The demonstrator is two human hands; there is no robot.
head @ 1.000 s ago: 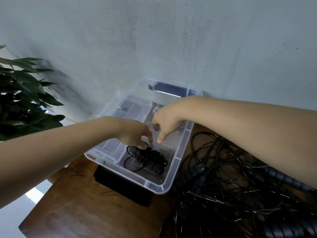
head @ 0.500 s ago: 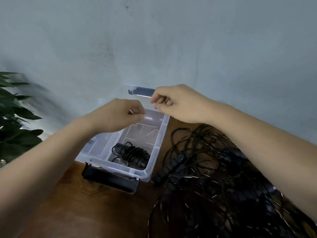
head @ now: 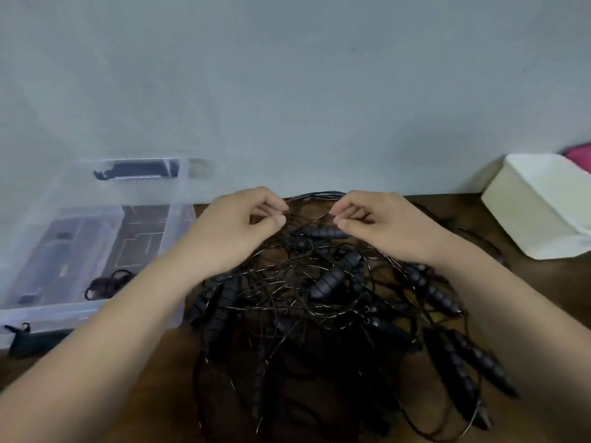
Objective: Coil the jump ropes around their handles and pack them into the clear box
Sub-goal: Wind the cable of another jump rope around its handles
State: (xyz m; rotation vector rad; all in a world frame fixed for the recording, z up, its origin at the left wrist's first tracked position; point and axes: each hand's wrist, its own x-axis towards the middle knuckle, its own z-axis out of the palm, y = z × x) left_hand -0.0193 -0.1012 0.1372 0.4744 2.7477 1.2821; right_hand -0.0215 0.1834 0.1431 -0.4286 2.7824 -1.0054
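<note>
A big tangle of black jump ropes (head: 319, 302) with ribbed black handles lies on the wooden table (head: 166, 410) in the middle. My left hand (head: 240, 228) and my right hand (head: 380, 225) hover side by side over its far edge, fingers loosely curled just above the thin cords and one handle (head: 323, 233). I see no strand clearly gripped. The clear box (head: 96, 310) stands at the left, and one coiled rope (head: 107, 286) lies in its near part.
The grey wall runs directly behind the table. A white container (head: 540, 203) sits at the back right with something pink (head: 579, 153) behind it. A black object (head: 32, 342) lies under the box's front edge.
Both hands left the box and moved right over the rope pile. The view swung right, so the box sits at the left and the plant is out of view.
</note>
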